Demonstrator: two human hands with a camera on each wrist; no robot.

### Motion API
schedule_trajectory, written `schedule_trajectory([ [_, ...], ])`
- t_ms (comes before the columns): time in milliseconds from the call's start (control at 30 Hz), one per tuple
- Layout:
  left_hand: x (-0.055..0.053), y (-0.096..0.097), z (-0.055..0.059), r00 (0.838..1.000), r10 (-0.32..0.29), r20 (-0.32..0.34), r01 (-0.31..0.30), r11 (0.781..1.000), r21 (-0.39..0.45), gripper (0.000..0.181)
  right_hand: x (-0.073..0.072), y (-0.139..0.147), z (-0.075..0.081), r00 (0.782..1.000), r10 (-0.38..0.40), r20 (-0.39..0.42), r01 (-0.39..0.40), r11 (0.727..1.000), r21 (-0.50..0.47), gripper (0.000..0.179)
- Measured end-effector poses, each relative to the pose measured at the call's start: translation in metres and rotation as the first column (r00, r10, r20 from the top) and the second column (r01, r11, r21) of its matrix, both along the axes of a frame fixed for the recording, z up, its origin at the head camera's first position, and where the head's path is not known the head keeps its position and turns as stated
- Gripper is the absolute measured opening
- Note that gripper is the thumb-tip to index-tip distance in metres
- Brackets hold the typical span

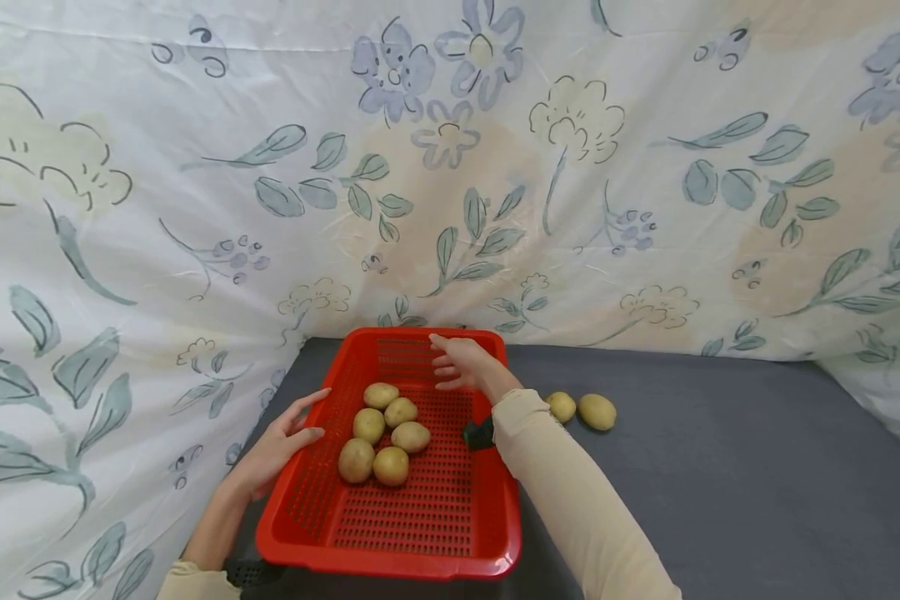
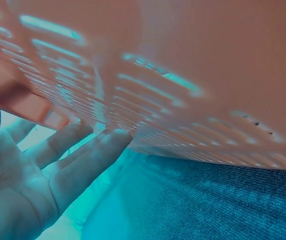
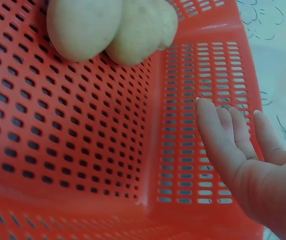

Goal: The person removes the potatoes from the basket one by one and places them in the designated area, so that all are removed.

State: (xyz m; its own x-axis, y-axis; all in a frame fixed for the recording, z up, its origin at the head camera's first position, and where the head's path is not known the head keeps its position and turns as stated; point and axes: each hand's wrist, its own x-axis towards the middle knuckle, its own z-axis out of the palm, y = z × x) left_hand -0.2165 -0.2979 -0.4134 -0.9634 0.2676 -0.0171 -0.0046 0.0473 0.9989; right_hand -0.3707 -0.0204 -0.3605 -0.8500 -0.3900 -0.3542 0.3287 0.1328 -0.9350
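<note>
A red perforated plastic basket [image 1: 435,568] stands on the dark table, with several potatoes [image 1: 411,437] lying loose in its left half. My left hand [image 1: 273,454] is at the basket's left side, thumb and a finger reaching over the rim. The left wrist view shows fingers [image 2: 97,157] of that hand extended, close along the slotted outer wall. Over the far right part of the basket hovers my right hand [image 1: 465,365], palm turned left, fingers loosely extended and nothing in them. In the right wrist view, potatoes [image 3: 85,27] lie apart from that hand.
Two more potatoes [image 1: 597,412] lie on the dark grey table [image 1: 720,467] to the right of the basket, one partly behind the right sleeve [image 1: 562,483]. A floral cloth [image 1: 435,208] hangs behind the table and along the left side.
</note>
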Motion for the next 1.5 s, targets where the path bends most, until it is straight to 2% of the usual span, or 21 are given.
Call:
schedule_trajectory([
  [333, 0.0, 0.001, -0.001, 1.0, 0.023, 0.014, -0.023, 1.0, -0.007, 0.063, 0.005, -0.009, -0.011, 1.0, 0.023, 0.019, -0.023, 0.999, -0.024, 0.055],
  [933, 0.001, 0.0, 0.001, 1.0, 0.005, 0.012, -0.005, 1.0, -0.004, 0.063, 0.01, -0.024, -0.015, 0.998, -0.059, 0.028, 0.06, 0.997, -0.039, 0.053],
  [1300, 0.001, 0.001, 0.001, 1.0, 0.007, 0.014, -0.007, 1.0, -0.002, 0.063, 0.012, -0.031, -0.026, 0.999, -0.045, -0.001, 0.045, 0.998, 0.042, 0.053],
  [1500, -0.001, 0.001, 0.0, 1.0, 0.005, 0.008, -0.005, 1.0, -0.012, 0.063, 0.018, -0.032, -0.031, 0.999, 0.036, -0.023, -0.033, 0.991, 0.129, 0.054],
])
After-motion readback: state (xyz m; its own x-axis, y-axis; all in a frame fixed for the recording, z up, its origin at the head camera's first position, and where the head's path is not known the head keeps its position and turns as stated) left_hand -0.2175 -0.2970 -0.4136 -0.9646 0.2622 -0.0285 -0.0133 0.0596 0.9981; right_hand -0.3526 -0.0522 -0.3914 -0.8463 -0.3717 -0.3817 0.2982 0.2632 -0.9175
